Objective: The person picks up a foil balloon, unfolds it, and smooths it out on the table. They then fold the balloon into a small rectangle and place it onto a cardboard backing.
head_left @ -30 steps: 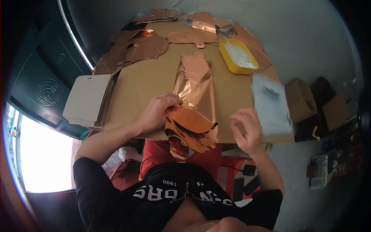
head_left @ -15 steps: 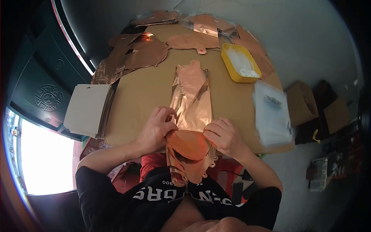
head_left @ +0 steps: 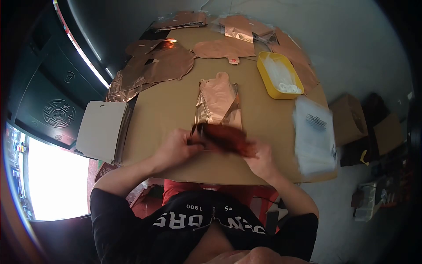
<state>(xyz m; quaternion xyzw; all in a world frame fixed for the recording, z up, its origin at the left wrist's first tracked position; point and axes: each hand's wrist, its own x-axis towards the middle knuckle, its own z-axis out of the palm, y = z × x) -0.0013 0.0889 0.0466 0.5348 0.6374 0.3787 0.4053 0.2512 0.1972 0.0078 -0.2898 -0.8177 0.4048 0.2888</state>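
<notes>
A flat rose-gold foil balloon [head_left: 216, 99] lies lengthwise on the cardboard-brown table top in front of me, its narrow tab pointing away. Its near part is folded up into a dark, motion-blurred flap across the sheet. My left hand [head_left: 181, 145] is closed on the flap's left end, with the fingertips blurred. At the flap's right end, my right hand [head_left: 260, 159] pinches the foil. How the layers lie under the flap is hidden.
A yellow tray [head_left: 269, 88] with white items stands at the right, above a stack of clear plastic bags [head_left: 314, 136]. White cards [head_left: 102, 130] are stacked at the left. More flat foil balloons [head_left: 169, 64] lie along the far side.
The near part of the foil, which hung over the table edge toward my lap, has swung up and away onto the rest of the balloon. Both hands moved with it.
</notes>
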